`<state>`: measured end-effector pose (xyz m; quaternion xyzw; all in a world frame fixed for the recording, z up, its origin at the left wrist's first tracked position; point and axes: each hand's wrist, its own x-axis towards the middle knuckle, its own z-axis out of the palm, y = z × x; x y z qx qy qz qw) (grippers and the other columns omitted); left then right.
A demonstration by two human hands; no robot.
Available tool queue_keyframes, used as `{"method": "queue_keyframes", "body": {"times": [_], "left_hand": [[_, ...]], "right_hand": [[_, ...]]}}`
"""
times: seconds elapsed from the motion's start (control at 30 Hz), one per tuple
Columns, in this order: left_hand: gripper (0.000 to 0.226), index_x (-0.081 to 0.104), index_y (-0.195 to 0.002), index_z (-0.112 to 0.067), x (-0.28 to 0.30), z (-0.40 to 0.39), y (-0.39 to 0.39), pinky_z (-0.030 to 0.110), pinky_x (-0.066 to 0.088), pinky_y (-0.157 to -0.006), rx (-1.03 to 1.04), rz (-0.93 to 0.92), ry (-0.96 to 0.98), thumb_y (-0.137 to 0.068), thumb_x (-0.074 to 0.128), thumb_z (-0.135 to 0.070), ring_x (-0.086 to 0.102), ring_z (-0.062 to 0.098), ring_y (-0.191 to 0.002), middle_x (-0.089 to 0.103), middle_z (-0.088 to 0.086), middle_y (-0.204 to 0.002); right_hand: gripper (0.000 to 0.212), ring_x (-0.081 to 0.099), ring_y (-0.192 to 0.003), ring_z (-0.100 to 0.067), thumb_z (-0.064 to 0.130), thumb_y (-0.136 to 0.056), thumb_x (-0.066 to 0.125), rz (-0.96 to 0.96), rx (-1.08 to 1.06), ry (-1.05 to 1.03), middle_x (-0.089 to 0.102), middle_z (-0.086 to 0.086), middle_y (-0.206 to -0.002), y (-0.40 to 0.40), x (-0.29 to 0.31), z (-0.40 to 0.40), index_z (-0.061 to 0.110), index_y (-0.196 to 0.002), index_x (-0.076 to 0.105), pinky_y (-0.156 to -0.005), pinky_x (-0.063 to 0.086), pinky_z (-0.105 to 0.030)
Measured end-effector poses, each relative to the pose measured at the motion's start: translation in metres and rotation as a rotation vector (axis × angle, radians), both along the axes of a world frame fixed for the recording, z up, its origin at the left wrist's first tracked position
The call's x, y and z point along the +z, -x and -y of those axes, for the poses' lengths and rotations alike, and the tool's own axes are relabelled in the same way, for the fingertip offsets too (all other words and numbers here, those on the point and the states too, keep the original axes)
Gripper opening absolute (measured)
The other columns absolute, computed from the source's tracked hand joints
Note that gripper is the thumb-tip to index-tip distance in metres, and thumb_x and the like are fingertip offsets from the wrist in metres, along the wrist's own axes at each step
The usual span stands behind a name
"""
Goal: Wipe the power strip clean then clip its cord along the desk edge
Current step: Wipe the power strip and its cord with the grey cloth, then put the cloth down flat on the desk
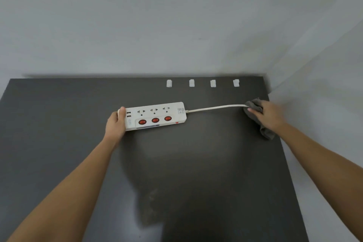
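The rigid, light power strip (156, 116) lies at desk (59, 114) centre; left hand (115, 124) clamps its nine-o'clock end. Right hand (269, 116) pinches a grey cloth (255, 106) around the limp cord (216, 107) at three o'clock.

A dark grey desk (59, 124) with a matt, faintly smudged top stood pushed into a corner, its far edge against a plain pale grey wall (137, 25) and its right edge beside a second pale wall (324, 84), all under soft, even light.
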<state>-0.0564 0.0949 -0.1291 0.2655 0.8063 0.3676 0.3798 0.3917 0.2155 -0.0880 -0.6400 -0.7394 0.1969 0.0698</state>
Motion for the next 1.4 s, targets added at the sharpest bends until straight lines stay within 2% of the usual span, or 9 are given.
{"method": "queue_keyframes", "body": {"times": [0.2, 0.37, 0.57, 0.67, 0.73, 0.87, 1.07, 1.17, 1.4], "left_hand": [[0.051, 0.055, -0.108, 0.003, -0.021, -0.021, 0.01, 0.042, 0.037, -0.09, -0.003, -0.278, 0.084, -0.099, 0.034, -0.042, 0.049, 0.036, -0.104, 0.054, 0.023, -0.113], [0.042, 0.049, -0.125, 0.0, -0.047, -0.016, 0.007, 0.043, 0.035, -0.102, 0.04, -0.282, 0.175, -0.098, 0.041, -0.031, 0.044, 0.039, -0.12, 0.043, 0.026, -0.131], [0.035, 0.073, -0.089, -0.004, -0.024, 0.002, -0.027, 0.032, 0.042, -0.087, 0.125, -0.477, -0.06, -0.094, 0.052, -0.033, 0.057, 0.025, -0.101, 0.062, 0.013, -0.113], [0.049, 0.074, -0.076, -0.008, 0.015, -0.004, -0.107, 0.024, 0.041, -0.081, -0.151, -0.09, -0.171, -0.098, 0.044, -0.041, 0.06, 0.008, -0.086, 0.069, 0.001, -0.095], [0.03, 0.067, -0.107, -0.017, 0.032, -0.01, -0.164, 0.028, 0.042, -0.09, -0.34, 0.29, -0.137, -0.096, 0.049, -0.038, 0.059, 0.001, -0.095, 0.065, -0.005, -0.107], [0.051, 0.047, -0.124, -0.032, 0.033, -0.008, -0.241, 0.04, 0.056, -0.082, -0.281, 0.92, -0.143, -0.084, 0.07, -0.009, 0.062, 0.024, -0.111, 0.061, 0.004, -0.126], [0.081, -0.002, -0.151, -0.027, 0.0, 0.041, -0.273, 0.052, 0.019, -0.115, -0.829, -0.591, 0.063, -0.092, 0.053, -0.025, 0.009, 0.031, -0.146, 0.005, 0.013, -0.159], [0.064, -0.008, -0.15, -0.031, -0.016, 0.041, -0.275, 0.059, -0.001, -0.116, -1.283, -0.771, 0.077, -0.1, 0.031, -0.037, -0.014, 0.023, -0.148, -0.014, 0.0, -0.161], [0.075, -0.01, -0.149, -0.037, -0.033, 0.026, -0.241, 0.065, -0.008, -0.113, -1.366, -0.84, 0.129, -0.093, 0.036, -0.056, -0.018, 0.022, -0.147, -0.019, -0.003, -0.16]], "right_hand": [[0.03, 0.051, -0.106, -0.045, 0.018, -0.084, 0.066, -0.122, -0.202, -0.063, 0.056, -0.027, -0.115, 0.007, -0.016, -0.029, 0.003, -0.11, 0.065, -0.095, 0.041, -0.041], [0.017, 0.063, -0.084, -0.007, 0.003, -0.086, 0.06, -0.501, -0.313, -0.001, 0.066, -0.005, -0.092, 0.01, 0.002, -0.01, 0.011, -0.1, 0.065, -0.065, 0.043, -0.004], [0.027, 0.065, -0.069, -0.006, -0.004, -0.083, 0.056, -0.836, -0.382, 0.174, 0.071, 0.012, -0.07, 0.025, 0.026, 0.006, 0.022, -0.08, 0.065, -0.062, 0.052, -0.023], [0.032, 0.063, -0.064, -0.009, -0.012, -0.079, 0.046, -1.01, -0.349, 0.315, 0.069, 0.007, -0.066, 0.035, 0.05, 0.019, 0.016, -0.079, 0.062, -0.057, 0.051, -0.02], [0.033, 0.06, -0.068, -0.013, -0.014, -0.077, 0.043, -1.094, -0.346, 0.354, 0.065, 0.0, -0.071, 0.031, 0.063, 0.03, 0.013, -0.083, 0.061, -0.061, 0.051, -0.023], [0.049, 0.059, -0.087, -0.023, -0.013, -0.077, 0.043, -1.019, -0.527, 0.286, 0.064, -0.009, -0.101, 0.006, 0.048, 0.07, 0.017, -0.115, 0.053, -0.069, 0.052, -0.034], [0.075, 0.02, -0.139, -0.039, -0.004, -0.074, 0.06, -0.067, -0.163, -0.018, 0.023, -0.022, -0.152, -0.026, -0.035, 0.164, 0.015, -0.141, 0.033, -0.112, 0.024, -0.053], [0.06, 0.0, -0.144, -0.032, 0.021, -0.093, 0.047, 0.192, 0.096, 0.079, 0.007, -0.009, -0.158, -0.027, -0.059, 0.171, 0.019, -0.146, 0.02, -0.114, 0.013, -0.056], [0.071, 0.017, -0.142, -0.036, 0.037, -0.077, 0.069, 0.43, 0.325, -0.065, 0.026, -0.016, -0.153, -0.005, -0.058, 0.141, 0.004, -0.135, 0.043, -0.108, 0.022, -0.059]]}}
